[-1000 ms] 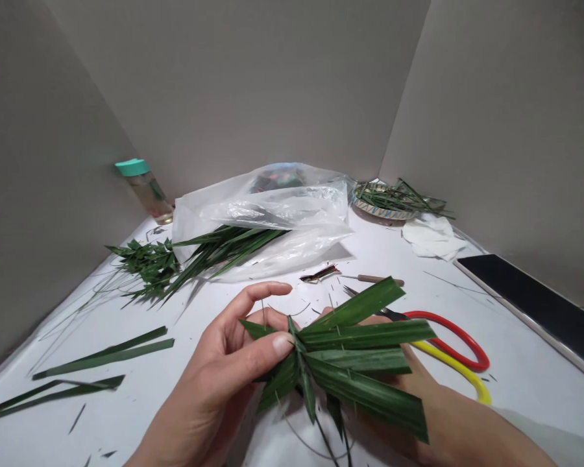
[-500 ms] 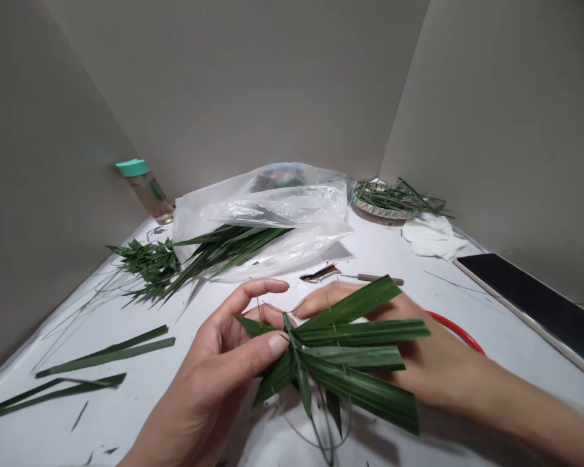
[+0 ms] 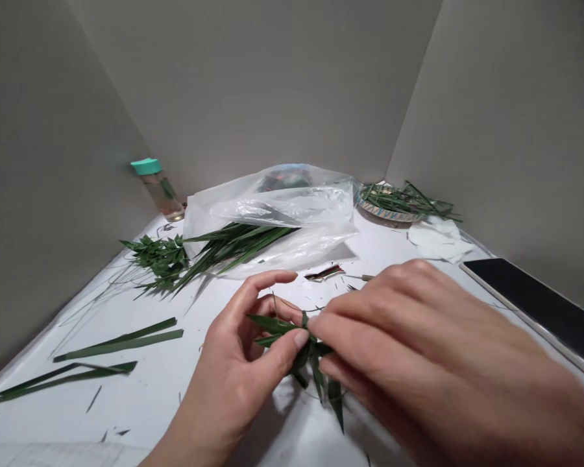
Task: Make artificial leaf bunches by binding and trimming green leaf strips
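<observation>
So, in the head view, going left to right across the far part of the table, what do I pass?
Teal-capped clear bottle → clear plastic bag → round woven dish of green leaf strips → crumpled white cloth → dark flat screen device

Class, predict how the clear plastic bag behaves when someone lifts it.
The clear plastic bag looks thin and light, so it would probably sag and crumple when lifted, as its folds slump on the table. The dark contents showing through might add some weight.
</observation>
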Available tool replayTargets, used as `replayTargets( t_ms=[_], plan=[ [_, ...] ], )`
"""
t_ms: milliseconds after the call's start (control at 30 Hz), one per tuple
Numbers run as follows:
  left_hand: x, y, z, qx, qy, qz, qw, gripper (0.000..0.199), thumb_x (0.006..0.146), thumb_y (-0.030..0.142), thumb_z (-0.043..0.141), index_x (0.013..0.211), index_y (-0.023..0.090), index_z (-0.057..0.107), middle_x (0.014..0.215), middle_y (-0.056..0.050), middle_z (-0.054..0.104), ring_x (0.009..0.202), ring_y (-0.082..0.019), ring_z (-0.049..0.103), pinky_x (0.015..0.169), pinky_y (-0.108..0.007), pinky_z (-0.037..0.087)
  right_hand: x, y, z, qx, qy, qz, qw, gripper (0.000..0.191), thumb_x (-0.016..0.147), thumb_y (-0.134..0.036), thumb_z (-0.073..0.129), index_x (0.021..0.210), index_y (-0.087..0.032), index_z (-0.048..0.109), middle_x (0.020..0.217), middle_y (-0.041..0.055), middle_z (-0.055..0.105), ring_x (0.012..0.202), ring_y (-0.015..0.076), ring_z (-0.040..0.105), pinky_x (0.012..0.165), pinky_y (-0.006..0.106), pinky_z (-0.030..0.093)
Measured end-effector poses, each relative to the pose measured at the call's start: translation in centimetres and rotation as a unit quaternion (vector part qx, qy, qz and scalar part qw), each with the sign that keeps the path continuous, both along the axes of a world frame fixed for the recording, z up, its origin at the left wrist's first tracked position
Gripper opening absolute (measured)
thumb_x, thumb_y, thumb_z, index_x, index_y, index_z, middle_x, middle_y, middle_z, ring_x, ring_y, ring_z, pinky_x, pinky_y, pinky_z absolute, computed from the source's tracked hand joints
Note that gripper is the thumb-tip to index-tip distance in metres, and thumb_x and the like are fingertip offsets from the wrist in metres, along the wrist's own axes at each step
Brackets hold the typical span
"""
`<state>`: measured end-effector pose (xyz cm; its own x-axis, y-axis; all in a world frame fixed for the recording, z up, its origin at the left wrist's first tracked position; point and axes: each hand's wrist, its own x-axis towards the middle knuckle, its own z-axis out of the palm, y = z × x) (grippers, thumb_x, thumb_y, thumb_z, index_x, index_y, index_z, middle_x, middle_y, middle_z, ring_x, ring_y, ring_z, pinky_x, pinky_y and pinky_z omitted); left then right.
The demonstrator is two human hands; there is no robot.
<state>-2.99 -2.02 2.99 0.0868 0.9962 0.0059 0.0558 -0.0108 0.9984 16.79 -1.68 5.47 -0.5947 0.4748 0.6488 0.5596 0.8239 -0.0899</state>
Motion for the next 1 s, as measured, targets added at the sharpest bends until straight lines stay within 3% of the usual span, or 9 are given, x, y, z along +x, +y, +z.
replayTargets(
  t_ms=[100,233,367,467,567,700,833,1000],
  plan=[
    [0.1,-0.1,0.1,0.0,0.006,-0.009,1.0,0.037,0.084,0.028,0.077,0.118,0.034,0.065,0.083,0.004,0.069,0.078,-0.015,0.062,0.067,-0.023,0.046,-0.6,0.2,-0.8,-0.03,-0.024,0.017,0.999,0.032,0.096,-0.005,0.044,0.095,-0.016,0.074,0.087,0.0054,0.074,0.074,0.0215,0.061,0.066,0.039,0.044],
    [0.0,-0.1,0.0,-0.051,-0.027,-0.047,0.997,0.042,0.083,0.03,0.079,0.121,0.034,0.063,0.084,0.004,0.068,0.073,-0.014,0.06,0.063,-0.022,0.045,-0.4,0.4,-1.4,-0.082,0.004,0.038,0.996,0.025,0.097,-0.004,0.047,0.098,-0.015,0.069,0.085,0.0053,0.069,0.076,0.0206,0.056,0.07,0.036,0.042],
    [0.2,0.1,-0.4,-0.068,-0.068,-0.033,0.995,0.037,0.085,0.032,0.078,0.119,0.032,0.063,0.091,0.002,0.069,0.082,-0.014,0.062,0.074,-0.023,0.048,0.1,0.4,-1.5,-0.12,0.026,0.029,0.992,0.021,0.094,-0.001,0.054,0.101,-0.016,0.065,0.09,0.0038,0.067,0.082,0.0198,0.057,0.077,0.035,0.041],
    [0.3,0.2,-0.9,-0.051,-0.068,-0.006,0.996,0.023,0.085,0.033,0.077,0.105,0.03,0.066,0.09,0.004,0.067,0.082,-0.013,0.06,0.073,-0.022,0.047,0.0,0.3,-1.5,-0.111,0.023,0.001,0.994,0.021,0.09,0.002,0.054,0.095,-0.015,0.066,0.085,0.0045,0.065,0.077,0.0205,0.055,0.073,0.036,0.039],
    [0.5,0.1,-1.1,-0.065,-0.062,-0.037,0.995,0.012,0.088,0.034,0.074,0.092,0.027,0.066,0.08,0.004,0.062,0.071,-0.012,0.057,0.065,-0.023,0.046,-0.4,0.2,-1.7,-0.081,0.036,-0.018,0.996,0.019,0.09,0.001,0.054,0.089,-0.013,0.067,0.081,0.0057,0.065,0.073,0.0209,0.055,0.071,0.037,0.039],
    [0.8,0.2,-1.0,-0.067,-0.042,-0.061,0.995,0.013,0.091,0.033,0.069,0.083,0.024,0.067,0.072,0.003,0.062,0.066,-0.013,0.058,0.065,-0.025,0.047,-1.1,0.1,-2.1,-0.068,0.053,-0.05,0.995,0.022,0.093,-0.003,0.052,0.082,-0.014,0.067,0.075,0.005,0.065,0.069,0.0202,0.056,0.069,0.037,0.038],
    [0.6,0.0,-1.2,-0.051,-0.01,-0.06,0.997,0.017,0.093,0.029,0.064,0.077,0.023,0.064,0.069,0.004,0.06,0.066,-0.013,0.055,0.064,-0.026,0.044,-1.3,0.1,-2.4,-0.068,0.052,-0.032,0.996,0.026,0.092,-0.002,0.051,0.077,-0.014,0.068,0.073,0.0055,0.063,0.068,0.0198,0.054,0.068,0.037,0.036],
    [0.3,-0.1,-1.4,-0.063,0.002,-0.061,0.996,0.022,0.093,0.037,0.066,0.076,0.023,0.063,0.066,0.005,0.057,0.064,-0.013,0.052,0.062,-0.026,0.043,-1.4,0.1,-2.6,-0.052,0.058,-0.035,0.996,0.024,0.093,-0.003,0.051,0.077,-0.014,0.065,0.073,0.0045,0.063,0.067,0.019,0.054,0.067,0.037,0.037]
  ],
)
